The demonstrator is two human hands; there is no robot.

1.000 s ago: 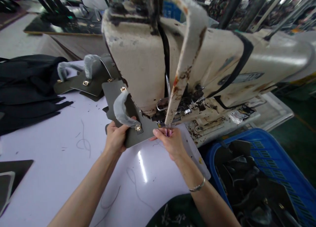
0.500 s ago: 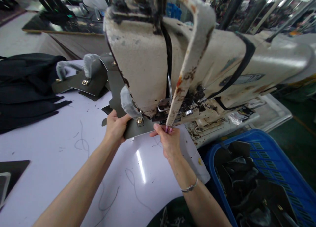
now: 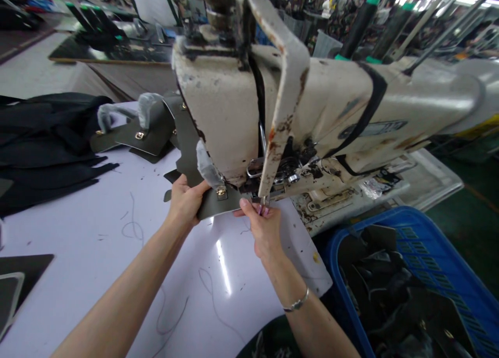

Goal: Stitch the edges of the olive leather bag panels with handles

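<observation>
A dark olive bag panel (image 3: 218, 204) lies under the head of a sewing machine (image 3: 218, 114). On it are a gold metal fitting (image 3: 221, 193) and a handle wrapped in clear plastic (image 3: 208, 166). My left hand (image 3: 185, 201) grips the panel's left side, thumb on top and fingers partly hidden. At the near right corner, close below the machine's needle area, my right hand (image 3: 265, 225) is closed with thumb and forefinger at the panel's edge. Small pinkish bits show at its curled fingers; I cannot tell what they are. The machine's rusty bent bar (image 3: 286, 98) comes down just above this hand.
More olive panels with wrapped handles (image 3: 146, 129) lie left of the machine, beside black fabric pieces (image 3: 47, 145). A blue basket (image 3: 424, 223) of dark pieces stands at the right. Loose threads (image 3: 132, 225) lie on the white table (image 3: 117, 275). Another dark panel (image 3: 35, 267) is at the left edge.
The view has shifted slightly, so the machine's bar appears further left. Both hands stay at the panel in nearly the same places; the bar's lower end still reaches the right hand's fingers.
</observation>
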